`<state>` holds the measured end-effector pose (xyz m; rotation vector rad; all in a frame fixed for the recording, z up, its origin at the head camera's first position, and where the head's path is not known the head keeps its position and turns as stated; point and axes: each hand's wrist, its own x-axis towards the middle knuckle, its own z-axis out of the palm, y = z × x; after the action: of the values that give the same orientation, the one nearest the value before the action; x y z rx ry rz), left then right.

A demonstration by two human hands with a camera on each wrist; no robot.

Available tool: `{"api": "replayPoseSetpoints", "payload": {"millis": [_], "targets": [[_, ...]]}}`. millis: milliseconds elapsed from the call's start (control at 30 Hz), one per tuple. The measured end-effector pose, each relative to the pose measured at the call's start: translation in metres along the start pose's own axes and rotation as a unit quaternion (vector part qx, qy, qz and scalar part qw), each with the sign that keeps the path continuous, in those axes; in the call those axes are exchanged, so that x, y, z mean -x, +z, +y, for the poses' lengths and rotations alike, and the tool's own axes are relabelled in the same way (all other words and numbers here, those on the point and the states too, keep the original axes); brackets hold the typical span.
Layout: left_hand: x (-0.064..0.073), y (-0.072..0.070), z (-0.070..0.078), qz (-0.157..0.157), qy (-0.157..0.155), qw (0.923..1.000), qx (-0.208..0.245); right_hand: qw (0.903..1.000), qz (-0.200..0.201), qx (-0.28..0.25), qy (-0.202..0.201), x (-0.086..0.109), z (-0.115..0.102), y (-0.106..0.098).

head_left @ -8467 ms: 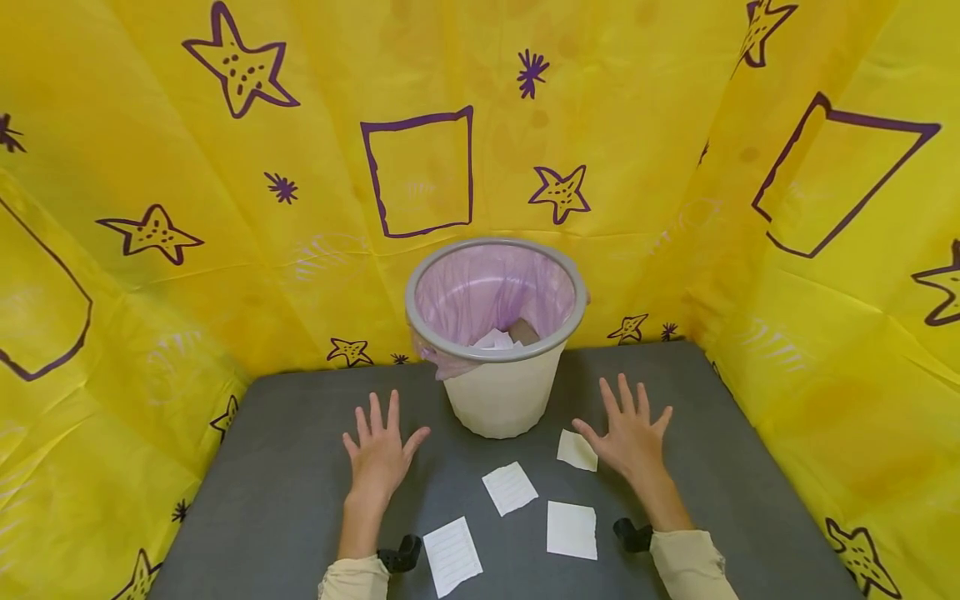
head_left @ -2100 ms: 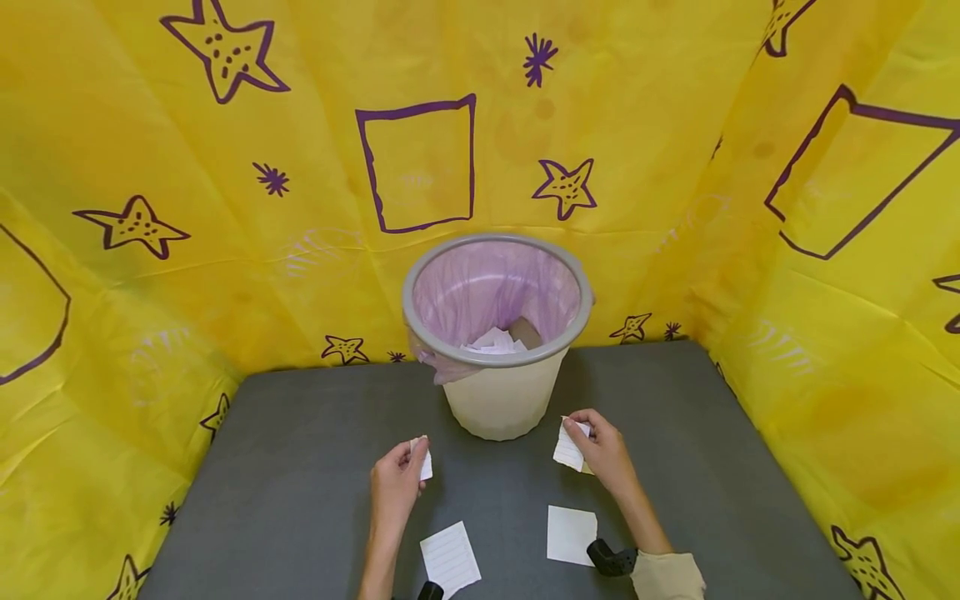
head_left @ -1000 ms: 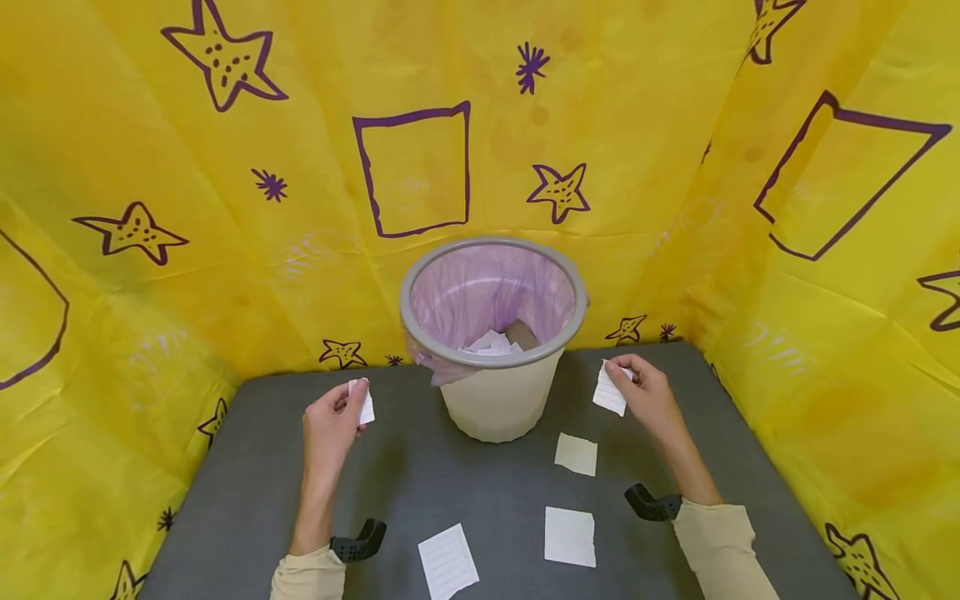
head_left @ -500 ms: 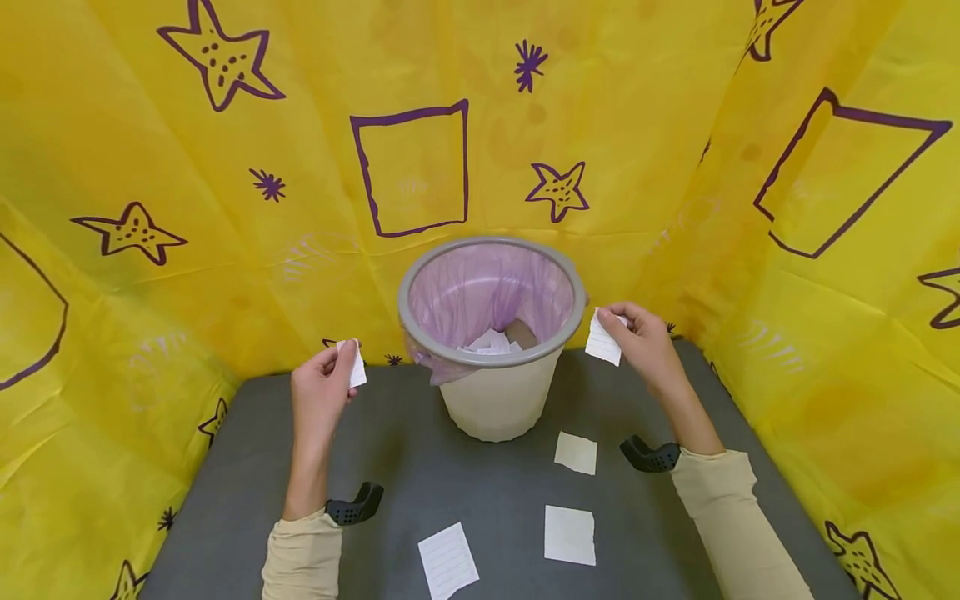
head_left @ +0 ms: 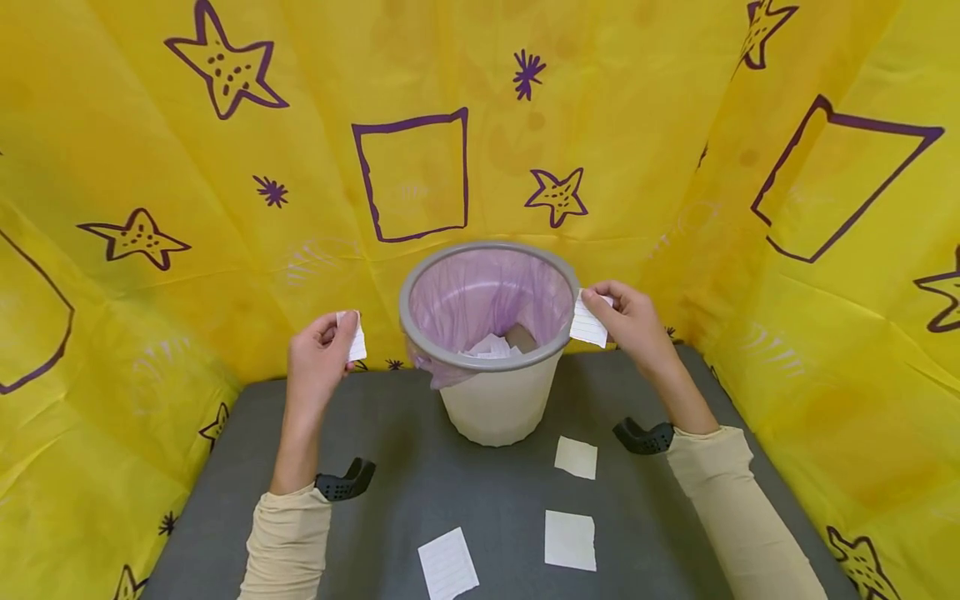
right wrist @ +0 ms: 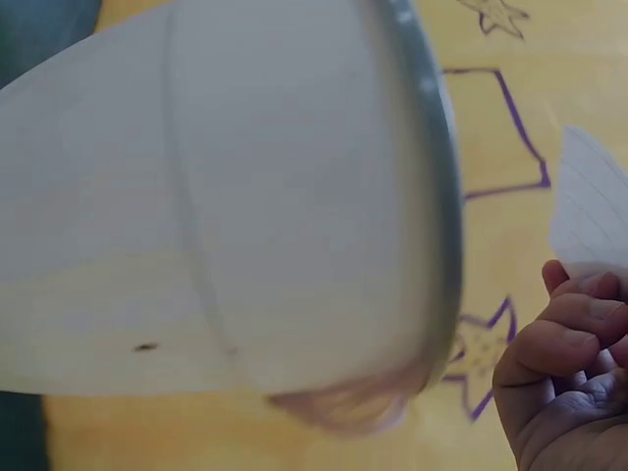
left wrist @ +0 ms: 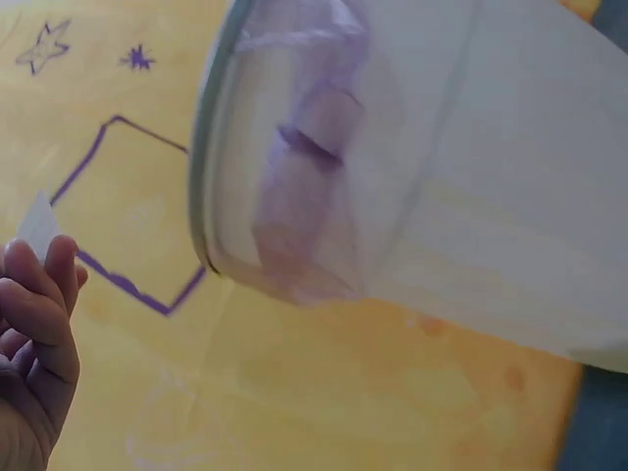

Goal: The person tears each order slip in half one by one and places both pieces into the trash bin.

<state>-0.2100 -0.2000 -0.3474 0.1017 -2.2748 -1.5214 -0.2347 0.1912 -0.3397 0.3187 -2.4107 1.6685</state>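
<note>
A cream trash can [head_left: 498, 408] with a grey rim stands at the back of the table, lined with a purple plastic bag [head_left: 442, 300]. Inside it lie white paper scraps [head_left: 491, 346] and a brown piece [head_left: 520, 337]. To its left my left hand [head_left: 318, 358] pinches a small piece of lined paper [head_left: 356, 337], raised above the table. My right hand [head_left: 630, 321] pinches another lined piece of paper [head_left: 588, 323] beside the can's right rim; in the head view that paper overlaps the rim's edge. Both wrist views show the papers held between thumb and fingers.
On the dark grey table [head_left: 405, 500] lie a lined paper square [head_left: 448, 564], a plain white one [head_left: 570, 540] and a small cream one [head_left: 576, 457], all in front of the can. Yellow cloth [head_left: 315, 125] with purple drawings hangs behind and at both sides.
Since picking up the two papers from the table, both hands have risen and spread to either side of the can. Over the last half second the right hand has moved up and left, toward the rim.
</note>
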Motion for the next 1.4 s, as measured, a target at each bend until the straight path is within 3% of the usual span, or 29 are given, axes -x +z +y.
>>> {"api": "replayPoseSetpoints", "payload": {"millis": [133,267,400,667,867,1000,1133,1400], "targets": [[-0.009,0.005,0.021,-0.022,0.029,0.9992,-0.019,0.9984,-0.013,0.034,-0.043,-0.01,-0.018,0.007],[-0.014,0.018,0.038,-0.05,0.068,0.9964,-0.008,0.996,-0.023,0.046,-0.073,-0.018,-0.031,0.016],[-0.009,0.027,0.059,-0.076,0.082,0.9937,-0.001,0.9948,-0.025,0.051,-0.084,-0.022,-0.034,0.022],[-0.019,0.057,0.052,-0.089,0.142,0.9858,-0.016,0.9925,-0.043,0.048,-0.104,-0.033,-0.031,0.04],[-0.019,0.08,0.058,-0.132,0.15,0.9785,-0.05,0.9871,-0.044,0.079,-0.132,-0.035,-0.032,0.058],[-0.017,0.082,0.057,-0.143,0.144,0.9759,-0.08,0.9851,-0.04,0.104,-0.131,-0.032,-0.032,0.062],[-0.016,0.077,0.054,-0.133,0.138,0.9787,-0.073,0.9865,-0.03,0.092,-0.133,-0.03,-0.03,0.059],[-0.015,0.071,0.054,-0.13,0.154,0.9767,-0.073,0.9852,-0.031,0.094,-0.14,-0.028,-0.032,0.053]]}}
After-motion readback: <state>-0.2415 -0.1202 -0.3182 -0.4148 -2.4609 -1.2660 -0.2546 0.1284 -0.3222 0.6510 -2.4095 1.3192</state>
